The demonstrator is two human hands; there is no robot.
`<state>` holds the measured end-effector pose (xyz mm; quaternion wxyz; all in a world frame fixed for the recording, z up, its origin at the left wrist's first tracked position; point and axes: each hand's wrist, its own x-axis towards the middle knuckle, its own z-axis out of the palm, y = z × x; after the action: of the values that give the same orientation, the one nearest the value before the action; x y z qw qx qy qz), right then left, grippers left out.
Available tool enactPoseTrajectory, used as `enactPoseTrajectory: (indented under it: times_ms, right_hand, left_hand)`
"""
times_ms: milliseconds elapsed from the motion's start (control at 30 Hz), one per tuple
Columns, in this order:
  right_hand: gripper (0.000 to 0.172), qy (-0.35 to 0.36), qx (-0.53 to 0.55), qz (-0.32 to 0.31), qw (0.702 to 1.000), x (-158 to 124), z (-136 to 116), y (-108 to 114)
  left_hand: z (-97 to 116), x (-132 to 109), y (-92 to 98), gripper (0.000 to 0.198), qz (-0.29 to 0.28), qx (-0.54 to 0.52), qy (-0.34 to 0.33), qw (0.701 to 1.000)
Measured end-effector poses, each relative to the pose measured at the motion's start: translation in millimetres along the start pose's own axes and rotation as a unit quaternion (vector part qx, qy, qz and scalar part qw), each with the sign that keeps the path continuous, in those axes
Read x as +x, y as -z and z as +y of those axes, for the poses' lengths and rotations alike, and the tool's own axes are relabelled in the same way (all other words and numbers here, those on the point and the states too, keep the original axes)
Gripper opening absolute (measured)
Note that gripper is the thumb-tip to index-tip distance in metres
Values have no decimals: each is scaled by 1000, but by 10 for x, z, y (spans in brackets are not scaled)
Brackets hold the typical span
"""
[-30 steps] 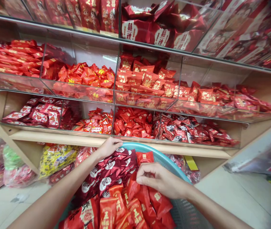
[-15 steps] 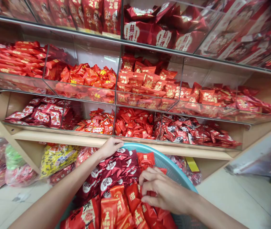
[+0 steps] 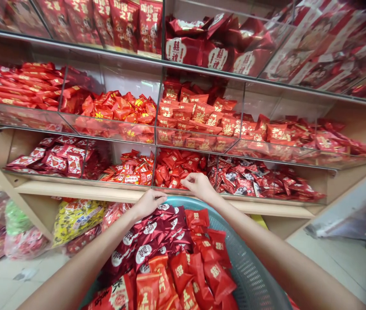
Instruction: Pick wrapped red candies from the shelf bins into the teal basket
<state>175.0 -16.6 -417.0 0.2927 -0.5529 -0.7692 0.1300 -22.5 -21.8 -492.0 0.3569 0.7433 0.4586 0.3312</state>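
My left hand point(image 3: 150, 203) is closed over the far rim of a blue-green plastic basket point(image 3: 250, 267). In the basket lie dark maroon packets point(image 3: 150, 228) with white round labels, small red packets point(image 3: 216, 275) with gold print, and orange-red packets point(image 3: 147, 290). A larger red packet point(image 3: 112, 297) with black lettering is at the near left. Beyond the rim, my right hand point(image 3: 198, 186) is at the front of a lower shelf bin of small red wrapped candies point(image 3: 170, 165). Its fingers are curled together at the tips; whatever is between them is hidden.
Clear-fronted shelf compartments hold red packets point(image 3: 198, 114) above. To the right is a bin of red packets with black-and-white pictures point(image 3: 242, 178). Below stand a yellow bag point(image 3: 79, 219) and clear bags point(image 3: 24, 241) on the floor. A wooden shelf edge point(image 3: 266, 206) runs behind the basket.
My right hand has moved from above the red packets in the basket, forward over the rim to the lower bin. The left hand stays on the rim. The view has tilted slightly upward.
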Motion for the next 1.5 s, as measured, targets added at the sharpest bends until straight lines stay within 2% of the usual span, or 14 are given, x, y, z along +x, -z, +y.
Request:
enactPoseTrajectory:
  times_ms: [133, 233, 433, 533, 733, 967, 1100, 1233, 1367, 1500]
  right_hand:
    - [28, -83, -47, 32, 995, 298, -9, -150]
    - [35, -132, -30, 38, 990, 419, -29, -214]
    - [17, -168, 58, 40, 983, 508, 26, -323]
    - [16, -171, 105, 42, 979, 494, 90, -353]
    - [18, -188, 213, 46, 958, 413, 167, -259]
    - [20, -189, 325, 50, 925, 280, 107, -48]
    - [16, -179, 360, 58, 914, 115, 103, 100]
    - [17, -138, 389, 48, 910, -238, 148, 314]
    - [26, -129, 387, -18, 913, -745, 215, 490]
    - [31, -146, 353, -82, 921, -1157, 267, 548]
  left_hand:
    - [-12, -1, 3, 33, -3, 0, -3, 1000]
    - [-27, 3, 0, 33, -4, 0, -4, 1000]
    - [-35, 6, -2, 33, 0, -1, -3, 1000]
    - [-9, 2, 2, 34, 2, -7, -1, 1000]
    - [-4, 4, 7, 37, 5, -8, 0, 1000]
    - [-36, 4, 0, 36, 5, -7, -5, 1000]
    - [29, -5, 17, 35, 8, 4, -6, 1000]
    - [76, -10, 25, 35, 11, 2, -5, 1000]
    - [63, -8, 21, 34, 12, 5, 1, 1000]
    - [58, -8, 15, 33, 9, 11, 4, 1000]
